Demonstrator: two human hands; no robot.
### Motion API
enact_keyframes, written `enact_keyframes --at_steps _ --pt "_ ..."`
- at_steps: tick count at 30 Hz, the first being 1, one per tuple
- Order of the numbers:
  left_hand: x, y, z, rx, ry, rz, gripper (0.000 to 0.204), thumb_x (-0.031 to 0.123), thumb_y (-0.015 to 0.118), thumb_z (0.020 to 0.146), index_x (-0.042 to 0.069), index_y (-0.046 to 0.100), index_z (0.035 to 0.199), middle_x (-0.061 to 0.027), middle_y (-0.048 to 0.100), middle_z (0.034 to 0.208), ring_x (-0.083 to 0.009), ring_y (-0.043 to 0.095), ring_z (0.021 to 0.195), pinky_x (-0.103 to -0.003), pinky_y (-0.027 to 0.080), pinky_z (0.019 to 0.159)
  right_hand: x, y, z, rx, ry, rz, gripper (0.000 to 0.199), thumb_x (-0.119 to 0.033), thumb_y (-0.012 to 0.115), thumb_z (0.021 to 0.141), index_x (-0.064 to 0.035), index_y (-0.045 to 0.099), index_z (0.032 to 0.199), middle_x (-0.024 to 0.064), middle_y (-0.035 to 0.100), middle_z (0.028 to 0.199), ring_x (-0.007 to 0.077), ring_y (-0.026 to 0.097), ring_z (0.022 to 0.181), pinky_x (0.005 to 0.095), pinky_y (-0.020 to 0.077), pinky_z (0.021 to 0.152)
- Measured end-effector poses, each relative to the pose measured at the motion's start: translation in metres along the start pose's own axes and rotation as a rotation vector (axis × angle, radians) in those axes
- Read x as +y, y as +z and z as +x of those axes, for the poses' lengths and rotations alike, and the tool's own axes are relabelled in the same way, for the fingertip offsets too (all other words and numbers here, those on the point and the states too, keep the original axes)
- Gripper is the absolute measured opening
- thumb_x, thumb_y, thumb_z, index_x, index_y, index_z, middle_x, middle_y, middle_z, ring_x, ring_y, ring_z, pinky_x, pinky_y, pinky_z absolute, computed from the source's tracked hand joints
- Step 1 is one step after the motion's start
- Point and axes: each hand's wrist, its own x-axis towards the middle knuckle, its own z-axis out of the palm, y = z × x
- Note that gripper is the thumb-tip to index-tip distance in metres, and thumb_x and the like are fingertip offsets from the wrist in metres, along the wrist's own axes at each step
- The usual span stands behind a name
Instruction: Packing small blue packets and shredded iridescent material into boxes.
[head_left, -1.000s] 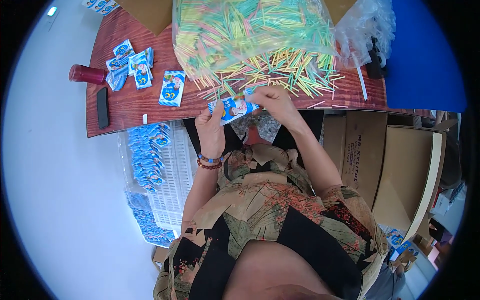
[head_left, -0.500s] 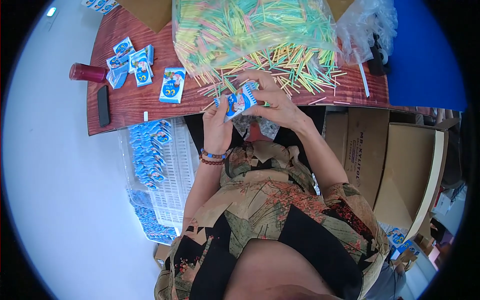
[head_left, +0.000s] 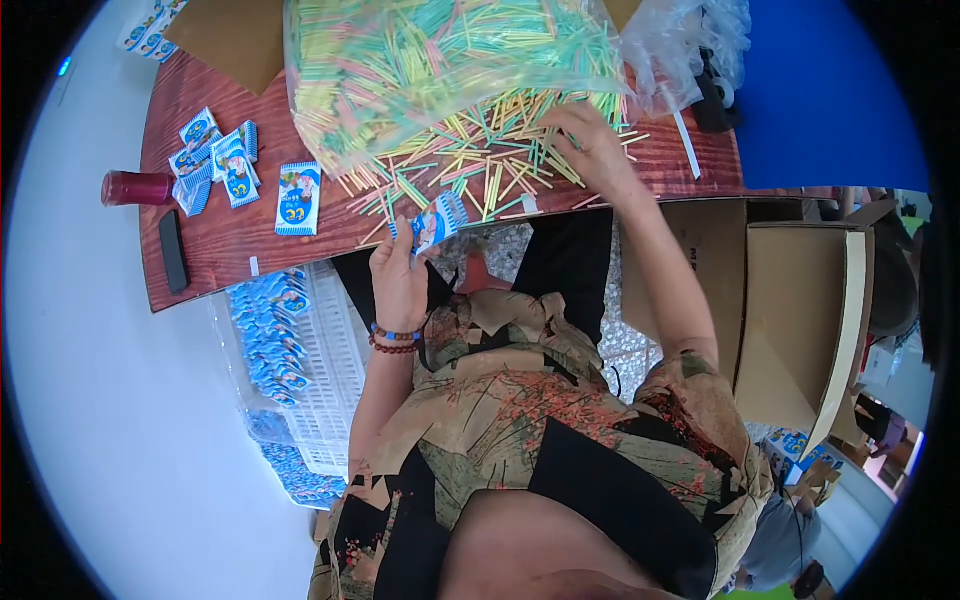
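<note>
Left hand pinching a blue packet angled toward my right hand, which is at the loose sticks, can't tell if gripping any.

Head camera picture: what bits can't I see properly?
All in the head view:
Inside the packet in the left hand: hidden by its wrapper.
Whether the right hand pinches anything: too small to tell among the loose sticks.
The far end of the plastic bag: cut off by the top edge.

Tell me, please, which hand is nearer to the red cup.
Left: the left hand holds a packet right of the red cup; the right hand is farther right, at loose sticks.
</note>
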Motion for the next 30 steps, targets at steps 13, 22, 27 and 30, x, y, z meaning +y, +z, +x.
enact_keyframes --at_steps 13,22,27,30 --pt "-0.001 -0.002 0.001 0.002 -0.026 -0.016 0.021 0.022 0.056 0.095 0.005 0.067 0.088 -0.0025 0.067 0.090 -0.0094 0.060 0.079 -0.028 0.047 0.068 0.029 -0.011 0.053 -0.263 -0.527 -0.734 0.028 -0.005 0.056 0.075 -0.0058 0.058 0.103 0.0081 0.053 0.111 0.0243 0.047 0.111 0.0359 0.0338 0.097" --pt "-0.002 -0.005 0.002 0.024 -0.050 -0.024 0.021 0.022 0.058 0.095 0.006 0.067 0.086 -0.0030 0.068 0.088 -0.0094 0.061 0.078 -0.028 0.048 0.067 0.031 -0.003 0.049 -0.198 -0.488 -0.760 0.027 -0.005 0.048 0.082 -0.0059 0.051 0.109 0.0105 0.054 0.108 0.0251 0.048 0.110 0.0380 0.0339 0.093" --pt "-0.001 -0.004 0.002 0.047 -0.061 -0.015 0.020 0.023 0.059 0.094 0.006 0.066 0.085 -0.0037 0.067 0.087 -0.0092 0.061 0.078 -0.027 0.048 0.067 0.025 -0.001 0.044 -0.171 -0.329 -0.476 0.034 0.005 0.048 0.078 -0.0041 0.049 0.110 0.0153 0.054 0.107 0.0320 0.048 0.109 0.0409 0.0334 0.094" --pt "-0.003 -0.006 0.003 0.026 -0.046 -0.014 0.020 0.023 0.059 0.094 0.006 0.066 0.086 -0.0037 0.067 0.087 -0.0091 0.061 0.078 -0.027 0.048 0.067 0.019 0.008 0.045 -0.094 -0.317 -0.343 0.038 0.010 0.047 0.076 -0.0033 0.049 0.112 0.0163 0.053 0.106 0.0350 0.048 0.107 0.0413 0.0356 0.093"
